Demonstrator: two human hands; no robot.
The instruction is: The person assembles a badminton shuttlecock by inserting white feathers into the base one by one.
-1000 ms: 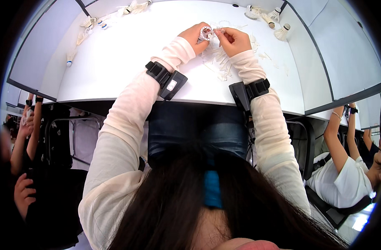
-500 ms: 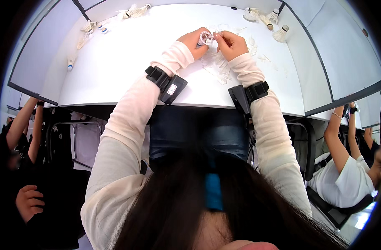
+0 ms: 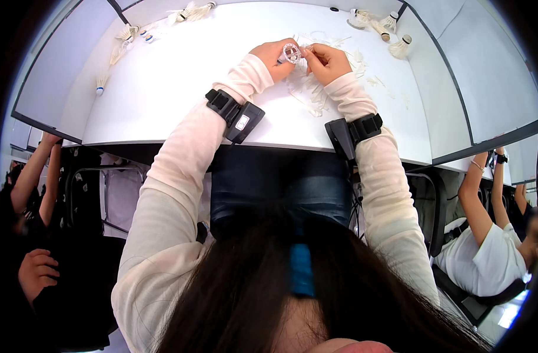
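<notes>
The left hand (image 3: 272,57) grips a lacy, ring-mouthed white shuttlecock (image 3: 291,53) — right hand (image 3: 329,63) by its rim, grip unclear.

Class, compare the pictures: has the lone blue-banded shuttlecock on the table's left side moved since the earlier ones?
No: against the front-left corner of the white table, the blue-banded shuttlecock lies in the same place.

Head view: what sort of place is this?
Likely a shared workroom with partitioned tables: upright panels wall in the white table, shuttlecocks lie along its edges, and a person in a white shirt sits at the right.
</notes>
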